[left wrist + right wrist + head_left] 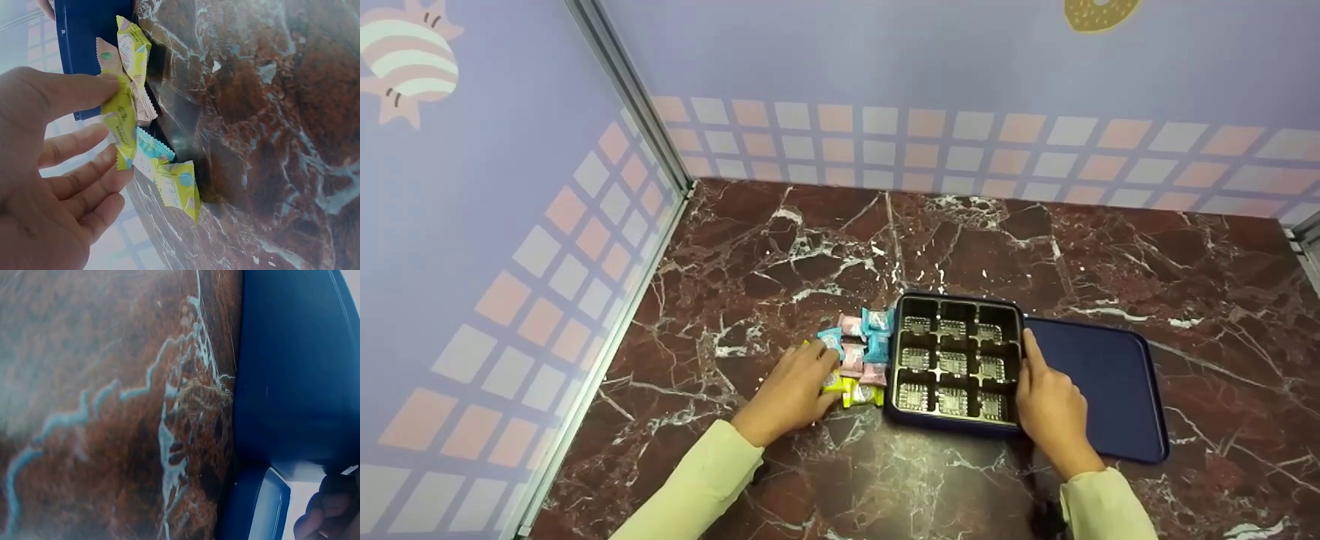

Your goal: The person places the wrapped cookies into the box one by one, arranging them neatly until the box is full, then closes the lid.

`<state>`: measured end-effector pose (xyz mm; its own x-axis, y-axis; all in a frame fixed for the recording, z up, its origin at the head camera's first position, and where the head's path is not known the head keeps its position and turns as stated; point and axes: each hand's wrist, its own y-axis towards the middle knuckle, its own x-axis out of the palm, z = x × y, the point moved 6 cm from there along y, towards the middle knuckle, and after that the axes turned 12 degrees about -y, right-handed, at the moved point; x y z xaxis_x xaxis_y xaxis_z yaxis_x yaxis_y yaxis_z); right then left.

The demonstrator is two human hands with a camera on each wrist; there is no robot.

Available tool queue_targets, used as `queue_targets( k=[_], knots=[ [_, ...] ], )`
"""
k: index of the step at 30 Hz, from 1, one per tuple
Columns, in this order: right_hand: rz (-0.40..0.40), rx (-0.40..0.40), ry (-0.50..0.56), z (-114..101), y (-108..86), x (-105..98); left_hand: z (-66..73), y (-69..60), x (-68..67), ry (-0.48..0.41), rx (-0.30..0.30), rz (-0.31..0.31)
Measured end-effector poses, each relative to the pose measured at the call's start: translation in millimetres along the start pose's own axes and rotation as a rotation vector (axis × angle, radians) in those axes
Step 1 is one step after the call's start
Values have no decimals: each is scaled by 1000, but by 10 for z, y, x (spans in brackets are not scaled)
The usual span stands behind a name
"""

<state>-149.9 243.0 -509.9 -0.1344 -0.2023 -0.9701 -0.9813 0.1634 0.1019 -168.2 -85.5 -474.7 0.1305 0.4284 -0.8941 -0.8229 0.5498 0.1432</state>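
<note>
Left hand: a person's left hand (793,388) is reaching over the candy cluster from its left side, pinching a yellow candy (120,119) between thumb and fingers, the other fingers bending loosely.
Yellow candy: the pinched piece is sitting at the front left of the cluster in the head view, just above or against its neighbours; which of the two cannot be told.
Candy cluster: blue candies (877,347), pink candies (853,360) and other yellow candies (864,393) are lying close together, crowding the left side of the box.
Right hand: the right hand (1054,411) is resting against the right side of the box, its index finger stretching along the rim; whether the remaining fingers are curling round the wall cannot be told.
Box: the dark blue box (952,426) is standing between the two hands, holding a black tray (936,360) whose nine compartments are showing their patterned bottoms.
Lid: a flat blue lid (1114,390) is lying on the right, its left edge partly hidden by box and hand.
Table: white veins are crossing the dark red marbled table (720,292), and pale flecks are dotting it behind the box.
Sleeves: pale sleeves (701,480) are covering both forearms.
</note>
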Motion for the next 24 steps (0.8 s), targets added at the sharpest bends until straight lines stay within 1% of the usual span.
queue_targets(
  k=[3,7,14,17,24],
  knots=[
    [0,3,3,4,2,3,5,10,-12,-22,-20,6],
    [-4,9,4,8,7,11,24,44,-38,-22,-33,22],
    [-1,11,4,18,-5,12,71,107,-92,-22,18,82],
    [-5,13,7,22,-2,9,88,125,-101,-31,22,75],
    [3,11,17,13,-2,14,116,166,-121,-42,6,50]
  ],
)
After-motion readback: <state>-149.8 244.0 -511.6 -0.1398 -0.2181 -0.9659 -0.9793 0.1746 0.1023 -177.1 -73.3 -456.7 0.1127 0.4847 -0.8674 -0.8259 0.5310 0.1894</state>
